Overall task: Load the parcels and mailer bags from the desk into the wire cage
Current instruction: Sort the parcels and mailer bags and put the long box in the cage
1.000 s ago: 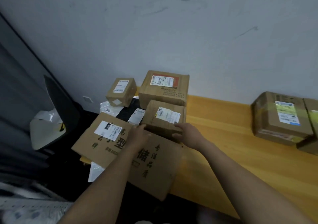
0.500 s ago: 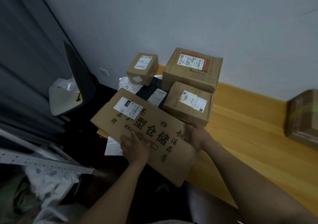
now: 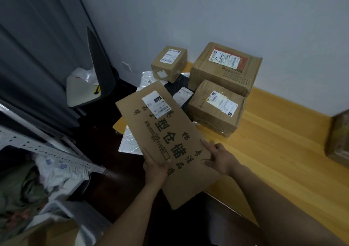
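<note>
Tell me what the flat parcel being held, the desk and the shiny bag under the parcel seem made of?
Parcel: matte brown cardboard, judging by its stiff flat edges, black print and stuck-on white paper label. Desk: wood or wood-look laminate, yellowish, with grain lines and slight sheen; cannot tell which. Bag: likely thin plastic film, silvery-white, crinkled and glossy.

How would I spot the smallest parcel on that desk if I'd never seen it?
Follow the wooden desk to its far left end by the grey wall. There the small cardboard box stands left of the large box with the red-edged label. It alone is nearly cube-shaped, with a small square white sticker on its front.
</note>
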